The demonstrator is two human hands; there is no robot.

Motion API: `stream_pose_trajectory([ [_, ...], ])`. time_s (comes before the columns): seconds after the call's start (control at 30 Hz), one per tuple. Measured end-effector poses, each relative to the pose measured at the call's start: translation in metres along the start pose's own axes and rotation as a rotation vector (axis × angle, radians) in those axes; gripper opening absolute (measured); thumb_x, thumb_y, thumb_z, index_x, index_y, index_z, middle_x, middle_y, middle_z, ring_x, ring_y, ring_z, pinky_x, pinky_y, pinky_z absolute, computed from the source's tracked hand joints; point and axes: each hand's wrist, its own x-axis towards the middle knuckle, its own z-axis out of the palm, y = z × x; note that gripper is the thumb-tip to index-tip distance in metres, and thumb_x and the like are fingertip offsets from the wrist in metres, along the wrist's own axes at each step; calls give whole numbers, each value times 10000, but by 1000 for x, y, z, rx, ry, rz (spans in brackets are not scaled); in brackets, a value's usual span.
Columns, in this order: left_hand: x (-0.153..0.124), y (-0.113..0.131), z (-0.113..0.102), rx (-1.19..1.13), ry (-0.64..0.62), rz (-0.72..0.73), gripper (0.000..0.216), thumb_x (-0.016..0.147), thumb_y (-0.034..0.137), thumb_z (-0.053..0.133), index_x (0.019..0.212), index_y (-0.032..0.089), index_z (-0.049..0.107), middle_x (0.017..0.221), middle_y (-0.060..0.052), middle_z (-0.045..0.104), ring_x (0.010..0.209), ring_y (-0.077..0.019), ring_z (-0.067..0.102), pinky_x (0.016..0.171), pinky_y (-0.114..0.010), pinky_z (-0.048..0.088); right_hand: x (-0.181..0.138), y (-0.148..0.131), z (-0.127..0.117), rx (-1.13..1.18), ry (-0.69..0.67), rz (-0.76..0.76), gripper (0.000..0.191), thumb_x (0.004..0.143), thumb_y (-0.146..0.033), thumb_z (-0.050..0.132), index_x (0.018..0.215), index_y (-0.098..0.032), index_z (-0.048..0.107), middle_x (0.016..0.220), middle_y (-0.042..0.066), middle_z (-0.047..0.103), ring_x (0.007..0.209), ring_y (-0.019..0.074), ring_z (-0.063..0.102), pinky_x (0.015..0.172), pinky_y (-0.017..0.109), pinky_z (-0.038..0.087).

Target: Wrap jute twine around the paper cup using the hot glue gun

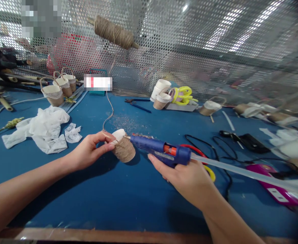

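Note:
My left hand (89,150) pinches the rim of a small white cup wrapped in brown twine (123,148), tilted on its side just above the blue table (113,196). A strand of twine (110,112) runs from the cup up to a spool (113,33) hanging on the perforated metal screen. My right hand (187,178) grips a blue hot glue gun (159,150) with a clear glue stick (240,171) sticking out behind. The gun's nozzle touches the cup's upper rim.
Several finished twine baskets (53,95) stand at the back left, with crumpled white plastic (43,128) nearby. Cups, yellow scissors (183,95) and blue pliers (136,102) lie at the back centre. Black cables (215,149), a black tool and a magenta device (278,189) occupy the right.

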Motion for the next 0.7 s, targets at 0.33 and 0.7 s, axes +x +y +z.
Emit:
stream_pose_trajectory([
  [0.33, 1, 2, -1, 12, -5, -12, 81, 819, 219, 527, 772, 169, 571, 902, -62, 648, 865, -167, 586, 795, -291, 466, 7, -4, -5, 58, -47, 103, 267, 841, -200, 461, 790, -265, 715, 470, -13, 593, 500, 164, 604, 491, 264, 466],
  [0.7, 0, 1, 0, 3, 5, 7, 80, 819, 207, 533, 770, 156, 571, 896, -73, 648, 840, -163, 583, 778, -304, 472, 7, -4, 3, 111, 24, 179, 179, 807, -286, 531, 816, -259, 708, 705, 29, 694, 709, 233, 654, 615, 335, 513],
])
